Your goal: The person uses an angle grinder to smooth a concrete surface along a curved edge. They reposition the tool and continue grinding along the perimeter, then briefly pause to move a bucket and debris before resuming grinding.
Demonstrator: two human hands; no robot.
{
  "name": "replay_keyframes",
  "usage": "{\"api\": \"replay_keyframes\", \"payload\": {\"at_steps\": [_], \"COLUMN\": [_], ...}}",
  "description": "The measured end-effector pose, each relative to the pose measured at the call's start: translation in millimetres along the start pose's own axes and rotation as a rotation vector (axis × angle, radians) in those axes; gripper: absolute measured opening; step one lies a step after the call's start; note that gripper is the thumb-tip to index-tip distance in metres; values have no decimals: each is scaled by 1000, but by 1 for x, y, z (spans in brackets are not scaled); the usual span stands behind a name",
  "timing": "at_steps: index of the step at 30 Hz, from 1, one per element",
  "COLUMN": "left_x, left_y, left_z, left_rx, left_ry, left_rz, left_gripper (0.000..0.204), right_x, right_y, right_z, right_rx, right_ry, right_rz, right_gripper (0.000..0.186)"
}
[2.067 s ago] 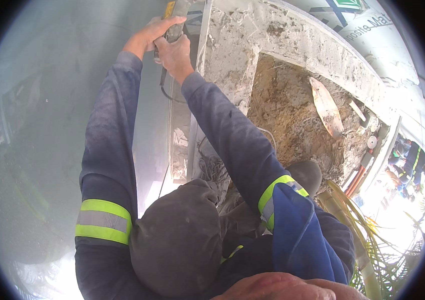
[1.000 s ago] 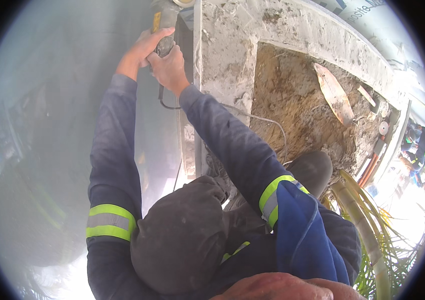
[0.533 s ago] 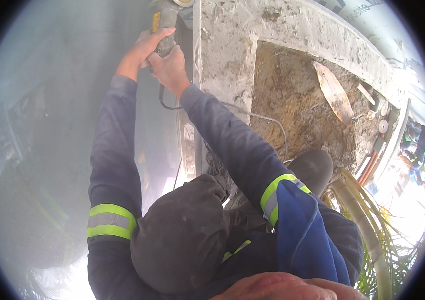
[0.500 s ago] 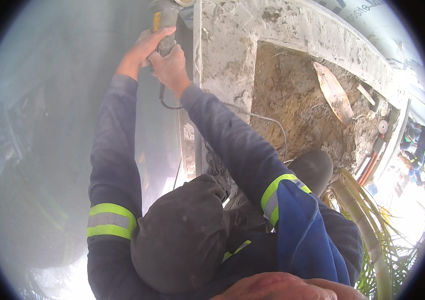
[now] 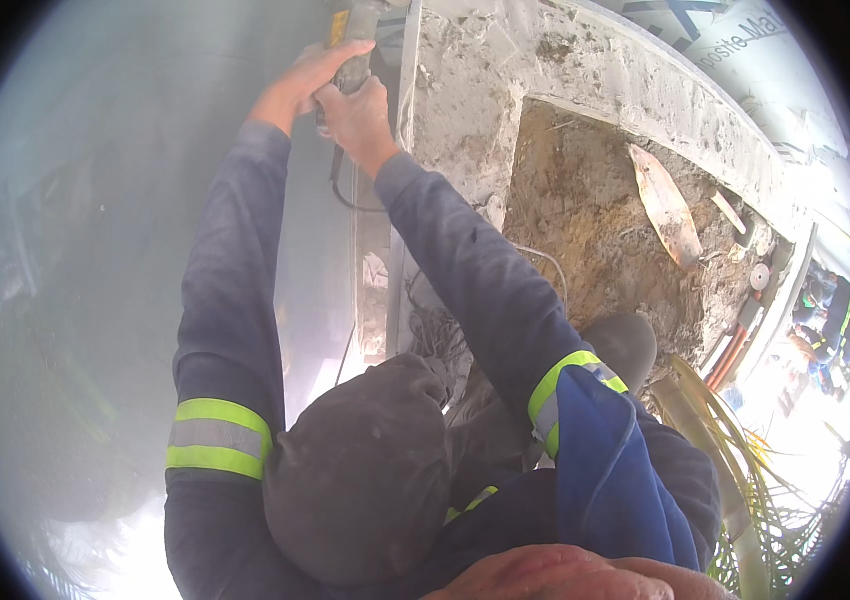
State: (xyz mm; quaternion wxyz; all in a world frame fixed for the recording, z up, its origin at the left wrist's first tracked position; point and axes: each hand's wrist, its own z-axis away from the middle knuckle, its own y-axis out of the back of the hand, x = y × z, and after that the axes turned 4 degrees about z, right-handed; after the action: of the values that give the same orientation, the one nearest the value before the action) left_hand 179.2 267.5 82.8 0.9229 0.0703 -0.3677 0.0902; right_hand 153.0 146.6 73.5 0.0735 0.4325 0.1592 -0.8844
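Both my hands are on a dusty angle grinder (image 5: 353, 72) with a yellow label, at the top of the view beside a pale concrete ledge. My left hand (image 5: 307, 82) wraps the far part of its body. Closer to me, my right hand (image 5: 360, 122) is closed round the rear end of the body, and some fingers are hidden behind it. A power cord (image 5: 340, 185) hangs from the tool's back. The grinder's front end is cut off by the upper edge, so its disc and what it touches cannot be made out. Haze hangs about the tool.
A grey panel wall (image 5: 125, 230) fills the left. The rough concrete ledge (image 5: 460, 110) borders a dirt bed (image 5: 575, 210) with a flat board (image 5: 667, 205) in it. Right of that lie a small disc (image 5: 760, 276) and reddish pipes (image 5: 725, 357). Palm fronds (image 5: 735, 440) stand lower right; a person (image 5: 825, 320) is beyond.
My hands and the grinder have shifted slightly right and up in the view, so less of the tool's front shows. Both hands keep their grip.
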Motion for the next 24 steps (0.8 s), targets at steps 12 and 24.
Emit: {"api": "replay_keyframes", "payload": {"at_steps": [12, 24], "left_x": [16, -17], "left_y": [-9, 1], "left_z": [9, 10], "left_rx": [6, -22], "left_ry": [-9, 19], "left_rz": [-40, -10], "left_gripper": [59, 59], "right_x": [-4, 21], "right_y": [9, 1], "right_z": [-5, 16], "right_rx": [-42, -15], "right_ry": [14, 29], "right_rz": [-41, -44], "right_gripper": [39, 35]}}
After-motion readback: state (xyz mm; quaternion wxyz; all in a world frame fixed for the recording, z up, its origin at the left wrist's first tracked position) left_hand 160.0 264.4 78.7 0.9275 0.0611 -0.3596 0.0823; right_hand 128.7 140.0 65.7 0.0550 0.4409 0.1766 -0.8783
